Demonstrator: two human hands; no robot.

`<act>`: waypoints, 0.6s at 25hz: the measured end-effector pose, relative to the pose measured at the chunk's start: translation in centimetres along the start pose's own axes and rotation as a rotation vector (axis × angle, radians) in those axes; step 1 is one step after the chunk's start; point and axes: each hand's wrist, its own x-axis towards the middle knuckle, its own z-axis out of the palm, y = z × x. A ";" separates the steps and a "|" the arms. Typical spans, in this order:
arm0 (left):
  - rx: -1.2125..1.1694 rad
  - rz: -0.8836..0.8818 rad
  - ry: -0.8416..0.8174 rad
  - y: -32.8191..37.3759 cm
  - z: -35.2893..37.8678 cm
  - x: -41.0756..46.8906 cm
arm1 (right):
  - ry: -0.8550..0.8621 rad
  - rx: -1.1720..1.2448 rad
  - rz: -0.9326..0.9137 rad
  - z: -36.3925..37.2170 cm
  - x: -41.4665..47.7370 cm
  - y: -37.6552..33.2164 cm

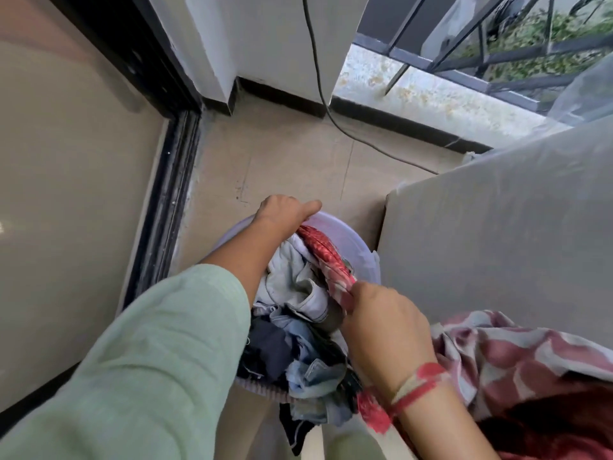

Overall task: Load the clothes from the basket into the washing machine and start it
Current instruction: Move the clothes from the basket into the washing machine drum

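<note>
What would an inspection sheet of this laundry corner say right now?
Surface: beige tiled floor.
Job's things: lavender basket full of clothes; red cloth stretched above it.
Clutter: grey covered unit beside basket.
Hands: right hand pinches red cloth; left hand at far rim, grip unclear.
Cables: black cable trailing across floor.
Surroundings: window grille, sliding-door frame.
</note>
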 end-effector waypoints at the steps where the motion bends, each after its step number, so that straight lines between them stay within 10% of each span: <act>1: -0.001 0.002 -0.006 0.0 -0.1 0.1 | 0.014 -0.005 0.018 -0.1 -0.3 0.4; 15: -0.057 -0.068 -0.016 -1.9 0.9 -0.6 | -0.146 -0.135 -0.082 -3.5 -7.8 0.6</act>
